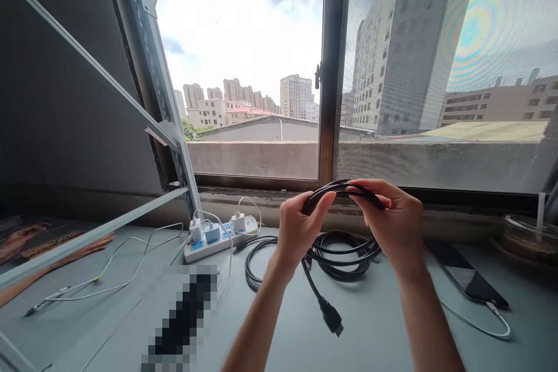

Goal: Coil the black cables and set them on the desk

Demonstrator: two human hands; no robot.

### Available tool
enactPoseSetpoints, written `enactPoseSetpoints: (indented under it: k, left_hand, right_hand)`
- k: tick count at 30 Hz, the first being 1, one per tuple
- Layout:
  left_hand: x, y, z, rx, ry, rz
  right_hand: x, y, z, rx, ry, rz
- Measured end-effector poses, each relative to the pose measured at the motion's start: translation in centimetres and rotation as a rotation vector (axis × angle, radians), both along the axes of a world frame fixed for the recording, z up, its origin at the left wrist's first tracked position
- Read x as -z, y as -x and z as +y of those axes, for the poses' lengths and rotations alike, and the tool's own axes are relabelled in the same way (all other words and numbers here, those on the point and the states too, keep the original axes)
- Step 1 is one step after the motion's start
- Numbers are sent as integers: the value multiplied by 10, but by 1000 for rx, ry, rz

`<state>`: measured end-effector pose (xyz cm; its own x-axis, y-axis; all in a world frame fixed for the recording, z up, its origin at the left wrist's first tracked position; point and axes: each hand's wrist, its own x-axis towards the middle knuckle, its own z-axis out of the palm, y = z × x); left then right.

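Both hands hold a coiled black HDMI cable [341, 189] up in front of the window ledge. My left hand [300, 224] pinches the left side of the loops between thumb and fingers. On the right side, my right hand [390, 212] is closed round the same loops. One end of the cable hangs below my left hand, with its plug [332, 315] pointing down. Behind and below the hands, another coil of black cable [344, 273] lies on the table. To its left rests a thinner black cable [250, 267] in a loose loop.
A white power strip [207, 250] with chargers stands at the back left. A phone [468, 273] with a white cable and a lidded drink cup [529, 235] are at right. A metal frame [174, 139] rises at left; beyond it are another person's hands [82, 247]. A blurred dark patch lies front left.
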<state>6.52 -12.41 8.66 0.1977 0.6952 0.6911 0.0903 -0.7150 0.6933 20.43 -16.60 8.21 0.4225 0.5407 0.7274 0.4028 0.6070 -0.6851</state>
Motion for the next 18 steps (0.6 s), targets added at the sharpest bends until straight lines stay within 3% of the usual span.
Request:
enactPoseSetpoints:
  k: [4, 9, 14, 18]
  left_hand:
    - [-2, 4, 1, -124, -44, -39]
    - [-3, 8, 5, -170, -72, -59]
    - [-8, 16, 1, -108, -124, -53]
    - [-11, 17, -8, -84, -144, -94]
  right_hand:
    - [-4, 6, -7, 21, 35, -75]
    - [-7, 10, -15, 62, -30, -202]
    - [-6, 7, -12, 282, -74, -320]
    - [0, 2, -5, 285, -41, -376]
